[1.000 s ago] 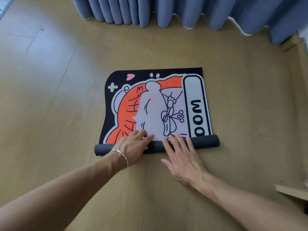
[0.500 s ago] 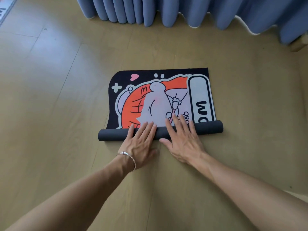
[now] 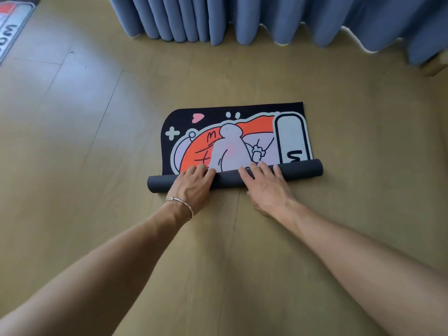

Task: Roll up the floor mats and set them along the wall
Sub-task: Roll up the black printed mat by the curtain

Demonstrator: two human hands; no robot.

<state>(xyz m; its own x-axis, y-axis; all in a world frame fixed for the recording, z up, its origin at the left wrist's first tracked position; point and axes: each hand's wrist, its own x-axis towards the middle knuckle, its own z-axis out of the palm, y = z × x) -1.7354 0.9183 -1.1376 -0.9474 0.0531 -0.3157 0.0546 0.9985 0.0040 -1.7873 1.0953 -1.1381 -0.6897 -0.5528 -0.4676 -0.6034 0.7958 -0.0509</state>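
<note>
A cartoon floor mat (image 3: 232, 134) with a black edge and orange and lilac print lies on the wooden floor, its near part wound into a dark roll (image 3: 303, 169). My left hand (image 3: 191, 186), with a bracelet at the wrist, presses on the roll left of its middle. My right hand (image 3: 266, 185) presses on the roll just right of the middle. The fingers of both hands lie fairly straight over the roll's top, their tips reaching the printed face. The far part of the mat is still flat.
Blue curtains (image 3: 242, 18) hang to the floor along the far side. A second printed mat (image 3: 14, 27) lies flat at the far left corner. A wooden furniture foot (image 3: 434, 66) shows at the far right.
The roll has moved away from me and grown thicker, covering more of the print. Both hands travelled forward with it.
</note>
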